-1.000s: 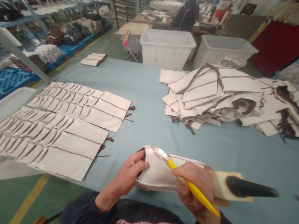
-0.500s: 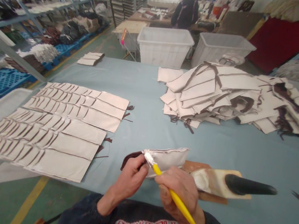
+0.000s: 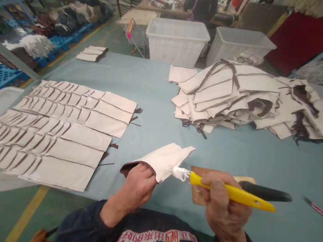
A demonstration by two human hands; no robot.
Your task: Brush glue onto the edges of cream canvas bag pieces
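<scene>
My left hand is closed on the brown-edged opening of a cream fabric piece, with its fingers partly inside. The piece is lifted at a tilt over the near part of the table. My right hand grips a brush by its yellow handle. White paste covers the brush head, which is at the right edge of the fabric piece; whether it touches, I cannot tell. Behind my right hand, a brown board lies under a tool with a black handle. The hand partly hides both.
Overlapping cream pieces lie in rows at left on the blue-grey table. A loose heap of similar pieces covers the back right. Pink-handled thread snips lie at right. Two white bins stand beyond, near another person.
The cream piece has turned in my left hand, its brown opening now facing me. My right hand has moved right, and the brush has swung from steep to nearly level.
</scene>
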